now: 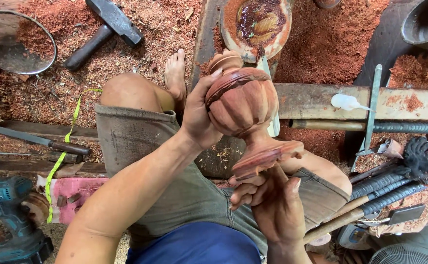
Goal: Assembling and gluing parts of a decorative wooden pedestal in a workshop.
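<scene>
From above, my left hand point(198, 115) wraps the fluted body of the carved wooden finial point(243, 105), held over my lap; my right hand point(272, 203) cups its flared base. I should grip firmly and turn slowly above the sawdust point(336, 39).

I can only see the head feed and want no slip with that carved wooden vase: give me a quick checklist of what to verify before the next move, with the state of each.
1. Left hand on the carved wooden vase: its fingers wrap the bulb's side. Ok.
2. Right hand under the vase's base: fingers touch the underside. Ok.
3. Vase clear of other things: held in the air above the lap, tilted. Ok.
4. Bare foot near tools: the hammer lies apart on the sawdust. Ok.
5. Knife on the plank at left: away from both hands. Ok.
6. Cracks in the vase: cannot tell.
</scene>
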